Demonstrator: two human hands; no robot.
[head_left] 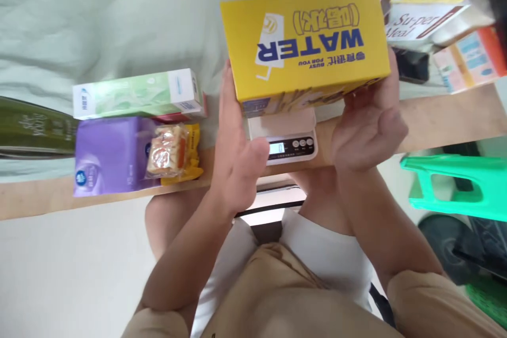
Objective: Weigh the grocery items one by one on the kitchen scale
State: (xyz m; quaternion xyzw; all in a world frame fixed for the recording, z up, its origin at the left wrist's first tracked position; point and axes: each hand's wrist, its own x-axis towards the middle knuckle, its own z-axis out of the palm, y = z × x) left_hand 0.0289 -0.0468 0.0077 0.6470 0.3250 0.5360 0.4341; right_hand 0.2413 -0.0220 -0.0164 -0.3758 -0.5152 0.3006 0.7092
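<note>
Yellow box with upside-down WATER lettering sits between the 2 hands, held from its 2 ends. Left hand is flat against the left end, fingers straight and running up the side, thumb out toward the scale. Right hand is at the right end, palm turned up and inward, some fingers hidden by the box. Hands are wide apart, box spanning the gap, its bulk farther from the body than both palms. White kitchen scale is just on the near side of the box, also between the hands; lit display seems to read 0. Can't tell if box touches scale. Left of the left hand: wrapped snack, then purple pack, with green-and-white box behind. Black object beyond the right hand.
</note>
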